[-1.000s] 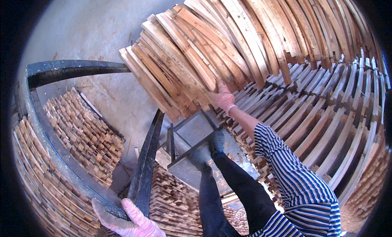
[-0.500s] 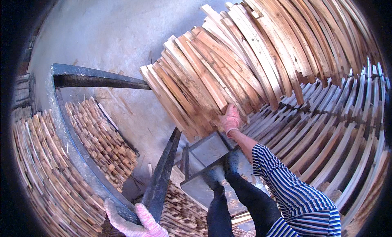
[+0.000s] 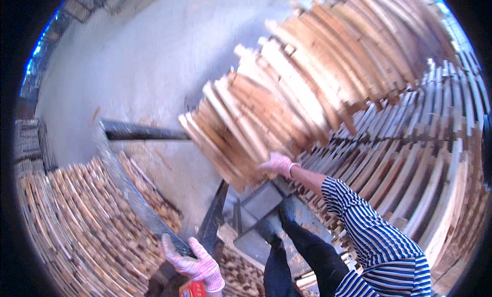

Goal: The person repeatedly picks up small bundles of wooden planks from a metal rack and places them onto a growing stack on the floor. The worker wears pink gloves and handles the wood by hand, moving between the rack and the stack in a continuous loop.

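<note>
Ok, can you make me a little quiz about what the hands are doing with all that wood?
1. True or false: the right hand presses on a bundle of wooden slats.
2. What does the left hand grip? A) metal frame rail B) a hammer C) a rope
3. Fill in: both hands wear pink ____.

Key: 1 true. 2 A. 3 gloves.

Sunlit pale concrete floor lies between wooden slat stacks.
</note>
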### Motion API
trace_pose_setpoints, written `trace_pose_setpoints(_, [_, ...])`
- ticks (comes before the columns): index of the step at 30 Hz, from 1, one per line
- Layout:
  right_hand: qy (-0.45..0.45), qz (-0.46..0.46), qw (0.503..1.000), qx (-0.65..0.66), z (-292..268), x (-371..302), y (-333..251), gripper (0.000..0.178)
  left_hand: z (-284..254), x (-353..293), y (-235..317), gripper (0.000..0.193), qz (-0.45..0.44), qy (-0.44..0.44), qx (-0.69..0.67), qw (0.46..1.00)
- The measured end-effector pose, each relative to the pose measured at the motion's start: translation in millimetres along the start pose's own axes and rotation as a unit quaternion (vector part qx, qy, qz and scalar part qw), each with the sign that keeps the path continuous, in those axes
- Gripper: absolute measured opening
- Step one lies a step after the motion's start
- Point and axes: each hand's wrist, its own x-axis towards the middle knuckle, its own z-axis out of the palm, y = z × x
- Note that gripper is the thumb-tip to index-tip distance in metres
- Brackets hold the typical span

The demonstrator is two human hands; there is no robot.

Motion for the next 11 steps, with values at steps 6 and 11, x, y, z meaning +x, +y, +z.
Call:
trace_pose_setpoints(6, [-0.236,0.129,0.754,0.599,-109,-202,-160,0.034,-3,-12,1,0.062,0.033,0.004,0.063,0.997])
trace_pose_setpoints(11, [-0.369,-0.033,0.788,0.491,-146,-314,-187,0.038,2,-7,-18,0.071,0.107,0.049,0.230,0.966])
